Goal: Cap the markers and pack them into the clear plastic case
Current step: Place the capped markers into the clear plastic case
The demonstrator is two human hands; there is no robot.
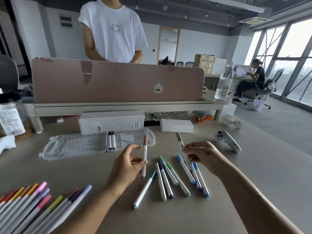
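My left hand (128, 164) pinches a white marker with a brownish-pink cap (145, 154), held nearly upright over the table. My right hand (200, 154) grips a grey-capped marker (180, 141), tilted up and to the left. The clear plastic case (72, 146) lies open behind my hands, with two black-capped markers (111, 140) lying in it. Several blue and green markers (175, 176) lie loose on the table between and below my hands. A row of several warm-coloured and purple markers (32, 203) lies at the lower left.
Behind the case stand a long white box (111, 121) and a smaller white box (176, 125). A white controller (227, 140) lies at the right, a coiled cable (233, 122) beyond it. A pink divider (116, 80), a water bottle (223, 81) and a standing person are at the back.
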